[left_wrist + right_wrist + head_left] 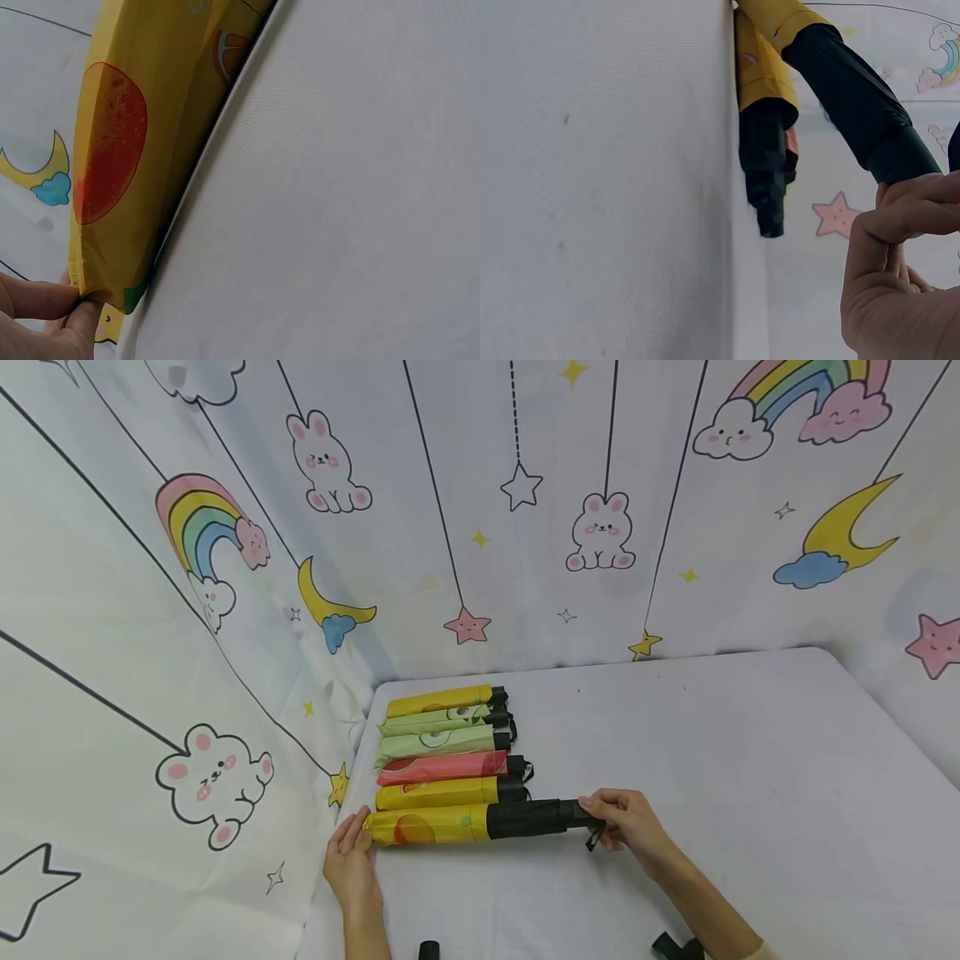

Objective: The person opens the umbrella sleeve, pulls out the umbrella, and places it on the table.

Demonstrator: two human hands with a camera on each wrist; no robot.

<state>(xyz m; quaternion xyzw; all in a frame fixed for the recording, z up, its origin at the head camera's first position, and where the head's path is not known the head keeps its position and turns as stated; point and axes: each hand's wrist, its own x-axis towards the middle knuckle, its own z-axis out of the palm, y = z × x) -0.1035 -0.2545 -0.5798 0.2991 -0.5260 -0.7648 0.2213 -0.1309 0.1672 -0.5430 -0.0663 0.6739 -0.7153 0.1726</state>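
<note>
A folded umbrella (525,818) with a black canopy lies half out of its yellow fruit-print sleeve (431,825), nearest me on the table. My right hand (630,822) grips its dark handle end, where a small strap dangles. In the right wrist view, curled fingers (885,232) wrap the black end, and the umbrella slants up from the table. With thumb and fingertip, my left hand (352,860) pinches the closed bottom corner of the sleeve. The left wrist view shows that pinch beside a green patch and a large orange-red fruit print.
Several sleeved umbrellas lie in a row behind: two yellow, two green and a red one (442,767), black handles to the right. The white table (712,777) extends to the right. A patterned curtain (525,568) hangs behind and at left. Dark objects show at the bottom edge.
</note>
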